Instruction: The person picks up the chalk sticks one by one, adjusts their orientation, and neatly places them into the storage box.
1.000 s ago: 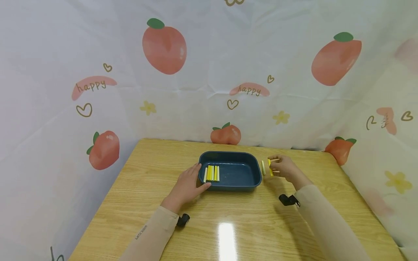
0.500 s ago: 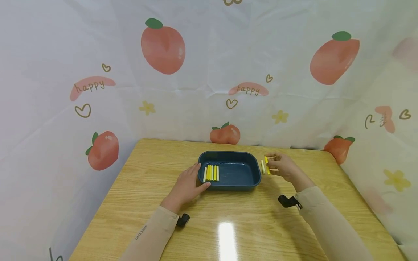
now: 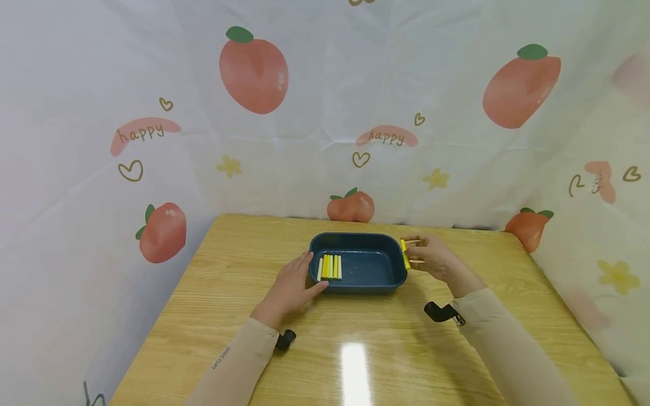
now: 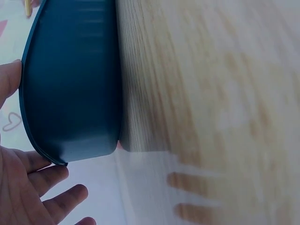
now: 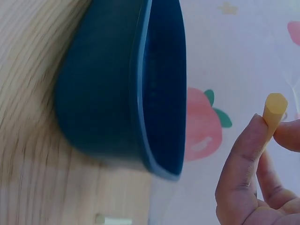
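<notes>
My right hand [image 3: 431, 256] pinches a yellow chalk stick [image 3: 405, 254] over the right rim of a dark blue rectangular tray [image 3: 365, 291]. In the right wrist view, the chalk [image 5: 275, 104] shows its faceted end between thumb and fingertips, raised above the tray. At the tray's left end, my left hand [image 3: 288, 287] rests with fingers on the side rim and thumb at the front rim. Its fingers look spread in the left wrist view. Several white and yellow chalk sticks [image 3: 330, 267] lie side by side in the tray's left part.
A white chalk stick [image 5: 115, 220] lies on the wooden table [image 3: 244, 242] just outside the tray's right end. A white cloth printed with peaches [image 3: 350, 206] hangs behind and beside the table. A glare patch [image 3: 354, 372] shines near the front.
My right hand has carried the yellow chalk stick leftward from beside the white stick on the table to over the tray's right rim. The left hand stays in place.
</notes>
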